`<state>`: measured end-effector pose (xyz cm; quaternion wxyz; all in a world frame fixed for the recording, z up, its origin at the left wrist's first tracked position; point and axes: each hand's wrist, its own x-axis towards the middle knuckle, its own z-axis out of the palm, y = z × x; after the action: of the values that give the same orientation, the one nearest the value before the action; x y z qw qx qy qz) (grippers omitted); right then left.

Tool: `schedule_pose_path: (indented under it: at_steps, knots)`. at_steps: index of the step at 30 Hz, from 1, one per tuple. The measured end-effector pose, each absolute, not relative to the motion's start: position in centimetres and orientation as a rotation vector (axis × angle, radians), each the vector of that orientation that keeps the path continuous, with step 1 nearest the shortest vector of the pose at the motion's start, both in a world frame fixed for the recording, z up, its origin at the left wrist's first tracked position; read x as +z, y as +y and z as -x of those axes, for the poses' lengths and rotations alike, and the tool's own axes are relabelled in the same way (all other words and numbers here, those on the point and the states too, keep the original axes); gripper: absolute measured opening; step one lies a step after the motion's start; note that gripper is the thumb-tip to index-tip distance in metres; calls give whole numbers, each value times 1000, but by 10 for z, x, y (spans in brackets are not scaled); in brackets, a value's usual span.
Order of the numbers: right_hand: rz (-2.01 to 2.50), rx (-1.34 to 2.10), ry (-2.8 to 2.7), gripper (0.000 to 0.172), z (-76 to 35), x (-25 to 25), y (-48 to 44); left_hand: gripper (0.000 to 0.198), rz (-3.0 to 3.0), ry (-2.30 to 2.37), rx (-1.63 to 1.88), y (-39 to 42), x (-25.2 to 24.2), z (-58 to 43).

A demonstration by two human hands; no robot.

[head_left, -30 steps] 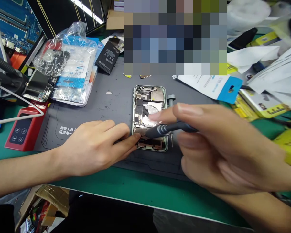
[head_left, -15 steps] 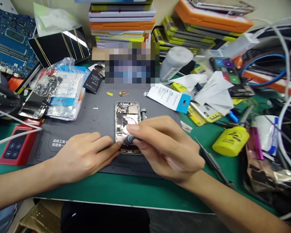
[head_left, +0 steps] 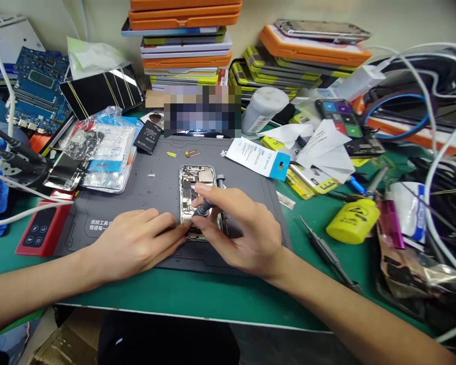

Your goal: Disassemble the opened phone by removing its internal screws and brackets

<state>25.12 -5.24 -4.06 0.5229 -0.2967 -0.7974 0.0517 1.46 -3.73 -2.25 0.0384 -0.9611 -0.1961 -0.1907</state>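
Observation:
An opened phone (head_left: 206,176) with bare internal parts lies upright before me on the grey mat. My left hand (head_left: 137,243) rests palm down at its lower left, fingers together, fingertips on the phone's lower edge. A dark grey screwdriver (head_left: 202,208) slants down over the lower half of the phone, pinched between the thumb and fingers of my right hand (head_left: 247,233). Its tip is close to my left fingertips and cannot be made out clearly. My right fingers cover part of the phone's right side. A grey cylindrical piece (head_left: 221,178) sits at the phone's upper right edge.
On the mat (head_left: 137,195) lie a black battery (head_left: 148,137) and small yellow scraps (head_left: 171,154). A second screwdriver (head_left: 329,256) and a yellow bottle (head_left: 353,221) are at right. A red device (head_left: 43,228) stands left. Stacked boxes (head_left: 186,48) line the back.
The whole view has shifted, with the boxes at the back now lower in the picture. My right hand has turned slightly around the screwdriver; my left hand keeps its place on the phone.

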Motion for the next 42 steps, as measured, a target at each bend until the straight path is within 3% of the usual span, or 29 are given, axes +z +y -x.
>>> schedule_pose_path:
  at_steps: [3,10,15,21,30,34,42]
  knots:
    - [765,298,-1682,69,-249,-42,-52,21,2920,-607,-578,-38,-22,-15]
    - [988,637,-1577,34,-251,-51,-48,26,2898,-594,-603,-40,-24,-14]
    - [1020,670,-1651,27,-250,-55,-52,25,2900,-591,-628,-39,-25,-14]
    - [979,823,-1396,31,-246,-44,-51,24,2948,-616,-639,-36,-25,-13]
    - [940,1337,-1098,57,-247,-41,-55,26,3041,-632,-633,-32,-26,-11]
    - [916,1416,-1136,69,-239,-40,-64,30,3039,-626,-617,-32,-26,-13]
    - [986,1394,-1162,62,-237,-38,-64,34,2986,-608,-586,-33,-24,-15]
